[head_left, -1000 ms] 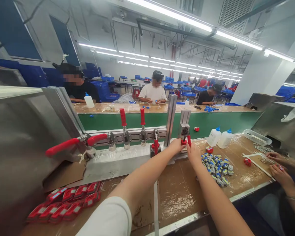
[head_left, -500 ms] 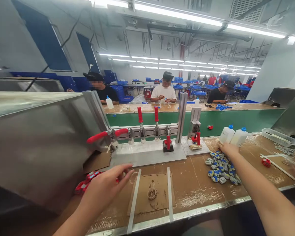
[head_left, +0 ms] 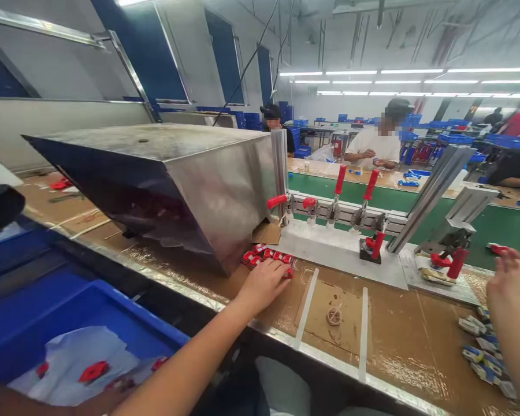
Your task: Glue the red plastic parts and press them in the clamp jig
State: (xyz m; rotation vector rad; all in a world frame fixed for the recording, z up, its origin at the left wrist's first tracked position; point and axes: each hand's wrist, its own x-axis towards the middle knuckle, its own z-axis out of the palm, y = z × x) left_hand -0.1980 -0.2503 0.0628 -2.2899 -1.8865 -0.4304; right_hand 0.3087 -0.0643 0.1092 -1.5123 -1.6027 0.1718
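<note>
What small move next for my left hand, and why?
I'd probably curl the left hand gently around the red piece at its fingertips: the hand lies over the near end of the red pieces, so little reach seems needed. Its fingers hide whether it grips one, so check first.

The left forearm reaches up from the bottom edge, its hand (head_left: 266, 283) palm down with fingers (head_left: 281, 267) together and slightly curled; the right hand (head_left: 513, 283) is raised at the right edge, fingers bunched and blurred
</note>
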